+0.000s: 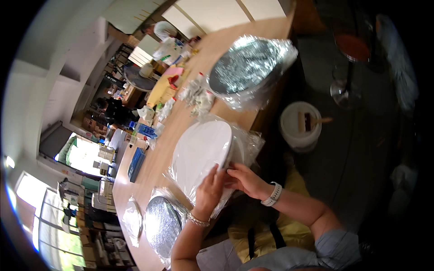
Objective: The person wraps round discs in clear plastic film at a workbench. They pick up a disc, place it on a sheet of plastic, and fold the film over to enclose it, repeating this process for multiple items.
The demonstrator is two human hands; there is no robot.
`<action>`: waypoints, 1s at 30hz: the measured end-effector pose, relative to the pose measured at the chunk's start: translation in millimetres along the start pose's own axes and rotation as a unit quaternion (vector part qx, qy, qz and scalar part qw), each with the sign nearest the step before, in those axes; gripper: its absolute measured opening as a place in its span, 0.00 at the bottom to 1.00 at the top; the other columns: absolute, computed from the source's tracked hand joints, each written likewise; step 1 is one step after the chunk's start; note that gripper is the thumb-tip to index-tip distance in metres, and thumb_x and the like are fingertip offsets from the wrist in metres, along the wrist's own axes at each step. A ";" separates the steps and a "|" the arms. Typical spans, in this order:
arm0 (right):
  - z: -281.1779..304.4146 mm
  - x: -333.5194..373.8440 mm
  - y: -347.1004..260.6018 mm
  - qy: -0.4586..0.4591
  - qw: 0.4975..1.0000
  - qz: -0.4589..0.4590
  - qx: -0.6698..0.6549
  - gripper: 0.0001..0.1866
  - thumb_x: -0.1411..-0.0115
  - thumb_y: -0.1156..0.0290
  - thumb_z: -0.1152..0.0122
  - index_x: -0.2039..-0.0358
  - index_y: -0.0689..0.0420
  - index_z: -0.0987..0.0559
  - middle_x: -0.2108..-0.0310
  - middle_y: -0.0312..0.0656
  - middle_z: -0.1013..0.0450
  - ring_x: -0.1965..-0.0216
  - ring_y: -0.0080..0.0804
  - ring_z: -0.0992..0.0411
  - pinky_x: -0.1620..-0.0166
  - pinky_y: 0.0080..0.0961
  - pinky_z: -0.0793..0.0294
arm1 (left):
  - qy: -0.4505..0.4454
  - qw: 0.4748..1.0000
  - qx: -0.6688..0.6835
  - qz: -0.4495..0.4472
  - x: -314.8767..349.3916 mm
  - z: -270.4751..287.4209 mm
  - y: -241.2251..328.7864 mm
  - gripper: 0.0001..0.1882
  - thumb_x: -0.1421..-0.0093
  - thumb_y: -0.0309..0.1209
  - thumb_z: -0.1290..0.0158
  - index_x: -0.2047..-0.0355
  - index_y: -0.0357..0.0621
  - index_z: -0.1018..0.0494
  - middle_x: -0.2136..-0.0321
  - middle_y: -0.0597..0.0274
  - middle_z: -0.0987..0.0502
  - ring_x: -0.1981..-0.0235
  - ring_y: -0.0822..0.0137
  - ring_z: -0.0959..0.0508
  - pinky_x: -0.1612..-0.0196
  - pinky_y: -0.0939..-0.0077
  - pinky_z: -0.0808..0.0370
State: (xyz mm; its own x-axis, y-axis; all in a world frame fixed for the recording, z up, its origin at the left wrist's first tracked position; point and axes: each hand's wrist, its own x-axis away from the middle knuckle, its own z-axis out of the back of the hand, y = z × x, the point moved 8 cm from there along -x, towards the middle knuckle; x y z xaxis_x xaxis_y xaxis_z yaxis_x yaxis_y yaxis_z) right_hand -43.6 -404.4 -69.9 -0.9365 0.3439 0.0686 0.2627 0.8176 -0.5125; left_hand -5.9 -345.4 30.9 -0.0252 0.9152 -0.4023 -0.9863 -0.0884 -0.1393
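Observation:
A stack of white round boards (199, 149), probably cake boards, lies on crinkled clear plastic wrap (251, 147) at the table's near edge. My left hand (210, 192) grips the near rim of the stack, fingers bent over its edge. Right beside it, my right hand (246, 180) is closed at the same rim, its fingertips partly hidden behind the boards and my left hand. To the far right stands a tall stack of silver round boards (246, 67) in clear plastic. A second silver stack (162, 221), also wrapped, sits at my left.
A smaller wrapped silver round pack (132, 217) is at the left end of the wooden table (158, 174). Beyond lie a blue box (135, 165), crumpled plastic (199, 97) and papers. A white bucket (300, 126) with a brush stands on the floor; people work farther back.

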 end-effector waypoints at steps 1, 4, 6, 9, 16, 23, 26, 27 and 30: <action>-0.4 -7.6 6.5 -0.013 0.999 -0.040 -0.018 0.20 0.34 0.65 0.52 0.47 0.63 0.38 0.52 0.46 0.33 0.56 0.28 0.29 0.57 0.27 0.25 | -0.016 0.999 0.013 0.024 -0.7 2.4 8.3 0.14 0.47 0.27 0.41 0.61 0.40 0.30 0.53 0.51 0.25 0.61 0.54 0.21 0.62 0.68 0.21; -8.9 -16.4 0.0 0.012 0.997 -0.007 0.074 0.14 0.36 0.65 0.49 0.55 0.58 0.36 0.57 0.43 0.33 0.59 0.26 0.29 0.61 0.26 0.25 | 0.065 0.988 0.137 0.019 21.9 19.3 22.7 0.25 0.50 0.25 0.39 0.53 0.37 0.36 0.52 0.46 0.29 0.53 0.46 0.27 0.54 0.60 0.25; 4.0 -30.1 12.5 0.045 0.988 0.016 0.145 0.17 0.36 0.67 0.49 0.51 0.58 0.40 0.55 0.46 0.34 0.60 0.31 0.28 0.65 0.26 0.22 | 0.073 0.987 0.140 -0.032 52.9 10.4 38.3 0.19 0.49 0.22 0.44 0.56 0.39 0.34 0.56 0.52 0.30 0.54 0.49 0.28 0.52 0.60 0.28; 0.7 -25.6 -1.1 0.075 0.971 -0.032 0.226 0.18 0.36 0.72 0.56 0.48 0.60 0.44 0.54 0.50 0.34 0.65 0.38 0.25 0.72 0.29 0.20 | 0.023 0.993 0.112 0.012 75.1 -7.9 61.6 0.20 0.47 0.27 0.46 0.53 0.37 0.32 0.53 0.50 0.31 0.52 0.51 0.29 0.53 0.62 0.27; -13.5 3.5 -29.8 0.063 0.963 -0.016 0.263 0.20 0.42 0.80 0.60 0.47 0.59 0.37 0.56 0.48 0.30 0.62 0.39 0.26 0.66 0.33 0.20 | -0.035 0.983 -0.149 0.101 94.9 -54.5 48.3 0.21 0.45 0.34 0.52 0.52 0.38 0.31 0.47 0.49 0.33 0.49 0.52 0.30 0.51 0.57 0.28; -28.8 118.8 -61.0 0.103 0.955 -0.080 0.266 0.21 0.42 0.80 0.57 0.47 0.60 0.36 0.56 0.48 0.29 0.62 0.40 0.26 0.62 0.38 0.21 | 0.216 0.960 0.142 0.105 109.4 -79.2 36.4 0.20 0.43 0.36 0.52 0.52 0.43 0.28 0.50 0.53 0.30 0.47 0.50 0.32 0.48 0.52 0.32; -39.6 180.7 -100.2 0.138 0.955 -0.035 0.262 0.21 0.42 0.79 0.53 0.47 0.60 0.34 0.55 0.47 0.28 0.59 0.39 0.25 0.60 0.37 0.21 | 0.176 0.922 0.326 0.114 107.1 -69.1 44.0 0.22 0.43 0.38 0.50 0.49 0.47 0.30 0.48 0.52 0.31 0.45 0.43 0.35 0.52 0.36 0.35; -41.8 198.1 -114.8 0.128 0.958 -0.020 0.256 0.21 0.43 0.78 0.52 0.47 0.61 0.33 0.54 0.47 0.28 0.58 0.39 0.25 0.60 0.36 0.21 | 0.142 0.949 0.254 0.117 107.0 -63.2 50.8 0.22 0.44 0.39 0.50 0.49 0.47 0.30 0.48 0.52 0.31 0.45 0.42 0.35 0.53 0.34 0.35; -69.1 223.8 -156.4 0.081 0.957 0.069 0.270 0.21 0.43 0.78 0.53 0.47 0.64 0.33 0.54 0.47 0.28 0.55 0.37 0.27 0.54 0.36 0.24 | 0.043 0.991 0.012 0.130 106.6 -45.8 61.7 0.24 0.45 0.41 0.48 0.48 0.48 0.30 0.47 0.51 0.32 0.44 0.40 0.36 0.55 0.28 0.36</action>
State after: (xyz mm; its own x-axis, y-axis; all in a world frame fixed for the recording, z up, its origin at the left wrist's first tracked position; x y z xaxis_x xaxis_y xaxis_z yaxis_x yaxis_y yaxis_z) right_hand -278.2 -423.4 84.8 -0.8419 0.5339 0.0780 0.1818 0.4169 -0.8906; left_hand -61.9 -271.3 -62.0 -0.2651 0.8256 -0.4981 -0.9521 -0.3057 0.0000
